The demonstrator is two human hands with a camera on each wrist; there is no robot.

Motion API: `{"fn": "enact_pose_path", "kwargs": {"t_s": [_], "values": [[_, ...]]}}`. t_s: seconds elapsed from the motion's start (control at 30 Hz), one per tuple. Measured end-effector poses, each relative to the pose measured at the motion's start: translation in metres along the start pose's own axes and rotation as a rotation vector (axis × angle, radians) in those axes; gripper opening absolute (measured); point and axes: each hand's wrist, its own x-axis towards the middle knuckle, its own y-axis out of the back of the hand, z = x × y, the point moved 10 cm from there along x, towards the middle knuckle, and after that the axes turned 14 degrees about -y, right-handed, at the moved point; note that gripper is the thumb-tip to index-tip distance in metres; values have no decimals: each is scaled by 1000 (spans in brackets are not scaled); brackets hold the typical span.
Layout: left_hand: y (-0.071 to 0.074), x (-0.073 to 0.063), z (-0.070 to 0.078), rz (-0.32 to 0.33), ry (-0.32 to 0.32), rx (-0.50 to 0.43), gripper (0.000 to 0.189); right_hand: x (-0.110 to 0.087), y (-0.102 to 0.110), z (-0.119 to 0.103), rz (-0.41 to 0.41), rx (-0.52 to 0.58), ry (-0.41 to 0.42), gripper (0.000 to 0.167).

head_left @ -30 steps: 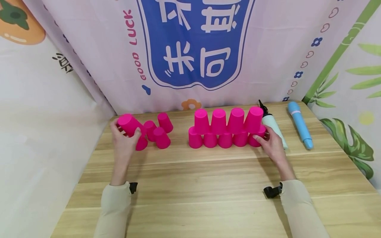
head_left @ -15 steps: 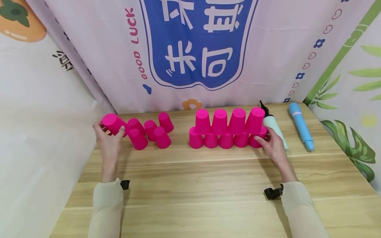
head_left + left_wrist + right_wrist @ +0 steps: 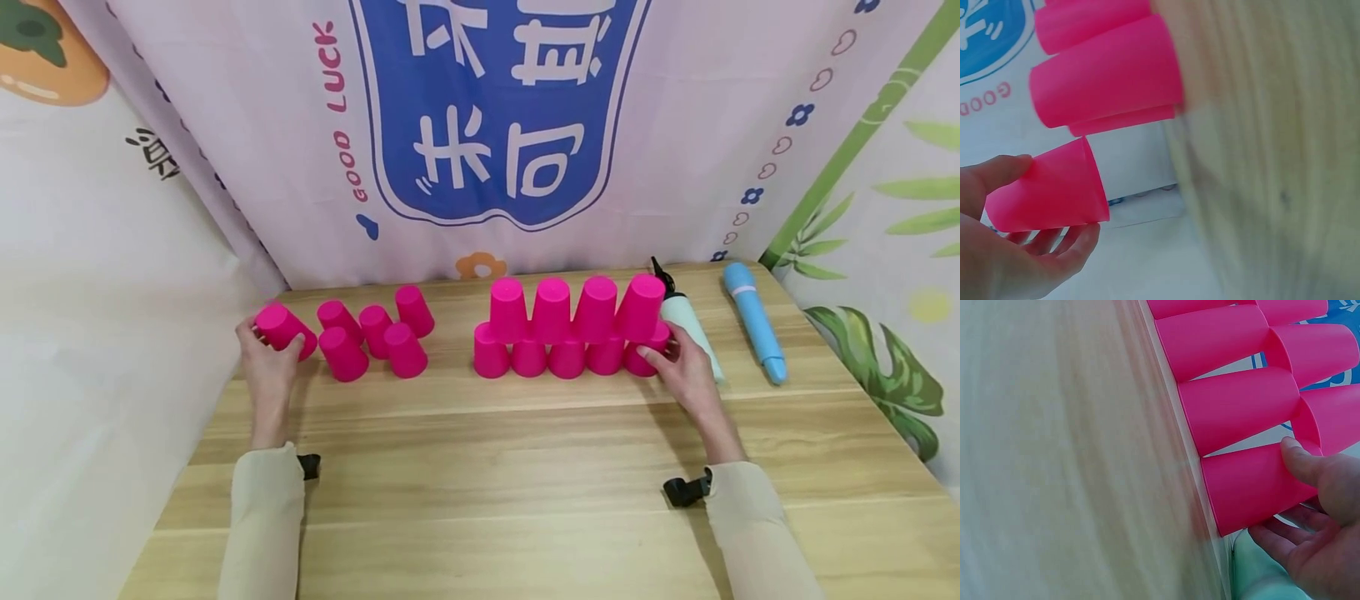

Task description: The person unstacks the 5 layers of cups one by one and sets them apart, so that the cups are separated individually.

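In the head view my left hand (image 3: 267, 367) grips an upside-down pink cup (image 3: 279, 323) at the far left, thumb on one side and fingers on the other. The left wrist view shows this cup (image 3: 1050, 190) tilted, with a gap between its rim and the tabletop. Several loose pink cups (image 3: 343, 354) stand mouth down just to its right. On the right, pink cups form two stacked rows; the upper row (image 3: 552, 310) bridges the lower row (image 3: 566, 357). My right hand (image 3: 686, 371) holds the rightmost lower cup (image 3: 1254, 487) between thumb and fingers.
Behind my right hand lies a pale green bottle (image 3: 692, 325) with a black top. A blue microphone-shaped object (image 3: 753, 321) lies farther right. The wooden table (image 3: 480, 483) ends at a printed cloth backdrop (image 3: 420, 250), with another cloth (image 3: 90, 333) along the left side.
My left hand has carried its cup leftward from above the loose cups, then lowered it a little at the far left. The right hand stays on its cup.
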Motion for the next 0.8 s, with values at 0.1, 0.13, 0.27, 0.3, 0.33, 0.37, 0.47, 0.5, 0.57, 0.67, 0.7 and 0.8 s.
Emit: {"fn": "enact_pose_path", "kwargs": {"t_s": [0.1,0.13,0.27,0.3,0.33,0.37,0.47,0.5,0.57,0.67,0.7,0.8], "values": [[-7,1,-12,-55,24,7,68,0,-1,3,-8,-3,-9,64],[-9,1,-15,-70,30,20,68,0,-2,4,-13,-1,-12,64],[-17,2,-26,-138,41,75,68,0,-4,8,-18,7,-19,64],[-20,3,-27,-151,39,87,68,0,-4,8,-16,8,-19,64],[-22,3,-28,-162,38,98,68,0,-4,8,-13,7,-18,64],[-23,3,-29,-170,37,102,68,0,-4,9,-10,7,-17,64],[-26,4,-31,-184,35,121,68,0,-4,8,-10,6,-12,64],[-27,5,-32,-188,35,124,68,0,-4,8,-9,4,-12,64],[-28,5,-33,-197,35,128,67,0,-4,8,-9,5,-8,64],[-31,6,-35,-211,40,126,67,1,-3,7,-4,1,-6,63],[-32,7,-35,-215,42,122,67,1,-3,6,-2,0,-5,63],[-34,9,-38,-228,54,120,69,1,-2,4,2,-2,-4,63]]}}
